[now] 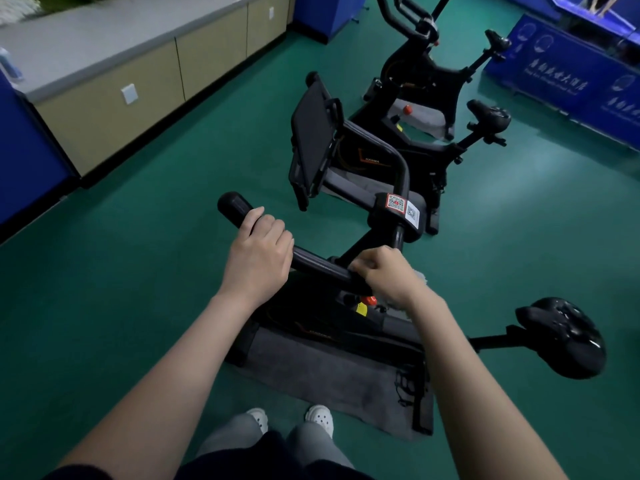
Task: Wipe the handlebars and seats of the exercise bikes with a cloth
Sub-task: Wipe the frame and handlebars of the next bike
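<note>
While both arms reach forward, the left hand (258, 252) wraps closed over the near bike's black handlebar (311, 261) near its left end, and the right hand (388, 277) curls shut around the same bar, a pale cloth (417, 276) bunched beneath it. Its glossy seat (562, 336) sits right; two more exercise bikes (426, 109) stand farther off on green floor (138, 271)

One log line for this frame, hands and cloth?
left hand: grips handlebar | right hand: presses cloth on handlebar | cloth: mostly hidden | seat: untouched
</note>
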The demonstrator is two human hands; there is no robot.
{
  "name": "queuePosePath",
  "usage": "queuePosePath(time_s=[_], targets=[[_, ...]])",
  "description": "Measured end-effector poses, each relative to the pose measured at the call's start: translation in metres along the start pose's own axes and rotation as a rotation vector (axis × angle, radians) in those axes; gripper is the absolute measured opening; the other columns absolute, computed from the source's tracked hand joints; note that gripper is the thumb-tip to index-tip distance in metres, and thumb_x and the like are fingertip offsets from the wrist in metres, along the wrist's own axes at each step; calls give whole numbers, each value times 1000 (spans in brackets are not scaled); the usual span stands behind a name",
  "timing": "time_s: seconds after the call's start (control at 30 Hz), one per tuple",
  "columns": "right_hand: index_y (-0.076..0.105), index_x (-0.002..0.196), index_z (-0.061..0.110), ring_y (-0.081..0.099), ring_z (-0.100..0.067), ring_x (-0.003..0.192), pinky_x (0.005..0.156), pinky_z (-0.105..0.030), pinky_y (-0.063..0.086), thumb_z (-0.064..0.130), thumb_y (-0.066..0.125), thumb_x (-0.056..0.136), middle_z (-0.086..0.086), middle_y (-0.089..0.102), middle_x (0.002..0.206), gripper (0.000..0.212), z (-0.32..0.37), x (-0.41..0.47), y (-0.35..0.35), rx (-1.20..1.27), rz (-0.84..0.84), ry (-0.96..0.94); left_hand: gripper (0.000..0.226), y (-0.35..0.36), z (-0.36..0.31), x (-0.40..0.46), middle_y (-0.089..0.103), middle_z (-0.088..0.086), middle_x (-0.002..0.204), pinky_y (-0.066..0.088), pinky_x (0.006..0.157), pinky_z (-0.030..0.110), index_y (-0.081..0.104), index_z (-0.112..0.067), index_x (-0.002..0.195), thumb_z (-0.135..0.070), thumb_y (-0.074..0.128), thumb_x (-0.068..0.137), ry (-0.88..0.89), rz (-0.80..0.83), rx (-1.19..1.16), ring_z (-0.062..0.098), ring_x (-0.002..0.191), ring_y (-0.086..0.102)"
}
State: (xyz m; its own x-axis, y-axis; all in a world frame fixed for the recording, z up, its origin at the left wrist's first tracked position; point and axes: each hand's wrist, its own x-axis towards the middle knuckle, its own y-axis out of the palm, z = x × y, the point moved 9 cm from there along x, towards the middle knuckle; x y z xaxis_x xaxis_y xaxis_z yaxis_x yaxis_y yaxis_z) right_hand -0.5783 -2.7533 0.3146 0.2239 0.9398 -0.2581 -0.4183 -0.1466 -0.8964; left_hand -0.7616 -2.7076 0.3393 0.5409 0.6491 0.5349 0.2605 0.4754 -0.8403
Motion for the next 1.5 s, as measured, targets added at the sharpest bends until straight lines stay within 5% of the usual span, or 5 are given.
queuePosePath(time_s=[0.13, 0.33, 0.6, 0.83, 1.5], targets=[[73, 101, 23, 50, -27, 107, 100, -41, 40, 26, 53, 93, -10, 60, 108, 22, -19, 8, -7, -93, 40, -42, 25, -1, 1, -1, 59, 3, 81, 23, 110, 37, 63, -12, 81, -18, 43, 95, 17, -30, -6, 24, 89, 56], [74, 96, 13, 45, -25, 98, 87, -41, 41, 17, 53, 93, -2, 68, 94, 21, -4, 3, 2, -178, -75, -241, 25, 0, 2, -2, 60, 2, 82, 23, 111, 37, 64, -13, 82, -19, 43, 95, 13, -37, -21, 24, 92, 56], [74, 97, 6, 50, -29, 97, 85, -46, 45, 2, 66, 85, -3, 69, 96, 15, -33, -14, -23, -31, -465, -286, 28, 1, 1, -1, 60, 2, 83, 24, 111, 37, 64, -13, 82, -21, 41, 96, 9, -38, -16, 23, 91, 56], [73, 102, 7, 50, -21, 102, 89, -7, 32, 6, 68, 87, 10, 62, 103, 17, -52, -47, -12, 290, -735, -82, 30, 3, 0, 0, 59, 2, 80, 20, 111, 35, 63, -12, 79, -19, 39, 96, -28, -18, 16, 23, 88, 56], [70, 110, 3, 49, -21, 112, 90, 3, 24, 11, 64, 90, -6, 66, 114, 22, -73, -10, -25, 427, -667, -70, 39, 8, -34, 9, 67, 3, 90, 18, 115, 42, 70, -12, 90, -30, 35, 97, -110, 146, -85, 23, 95, 59]])
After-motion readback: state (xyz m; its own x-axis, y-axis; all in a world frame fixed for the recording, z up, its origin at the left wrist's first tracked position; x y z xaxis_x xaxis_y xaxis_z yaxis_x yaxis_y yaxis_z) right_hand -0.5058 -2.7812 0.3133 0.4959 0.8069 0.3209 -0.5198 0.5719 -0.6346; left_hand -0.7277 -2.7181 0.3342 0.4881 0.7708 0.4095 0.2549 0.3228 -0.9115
